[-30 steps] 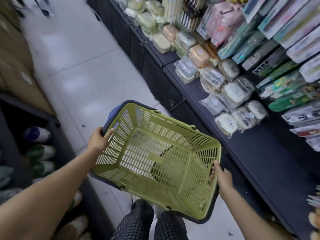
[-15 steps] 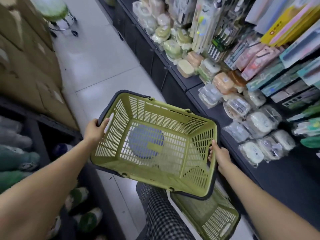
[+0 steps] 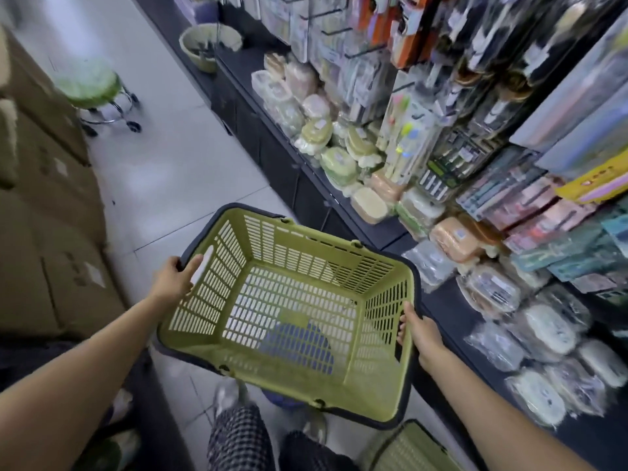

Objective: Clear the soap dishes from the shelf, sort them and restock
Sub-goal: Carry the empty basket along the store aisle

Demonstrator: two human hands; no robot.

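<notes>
I hold an empty green shopping basket point(image 3: 373, 266) with a dark rim in the aisle, level with the shelf. My left hand point(image 3: 173, 282) grips its left end wall, thumb through the handle slot. My right hand point(image 3: 423, 336) grips the right end wall, fingers hooked inside. Wrapped soap dishes point(image 3: 547, 329), white, green and orange, lie in piles along the dark shelf point(image 3: 445, 311) to the right of the basket.
A second green basket point(image 3: 413, 448) sits on the floor at the bottom right. A blue stool point(image 3: 299, 345) shows through the held basket's mesh. A green wheeled stool point(image 3: 90, 86) stands up the aisle. Cardboard boxes point(image 3: 51, 205) line the left. Packaged goods hang above the shelf.
The view has swung up the aisle and the basket has levelled out, staying in both hands. More of the shelf's far piles and the wheeled stool have come into view.
</notes>
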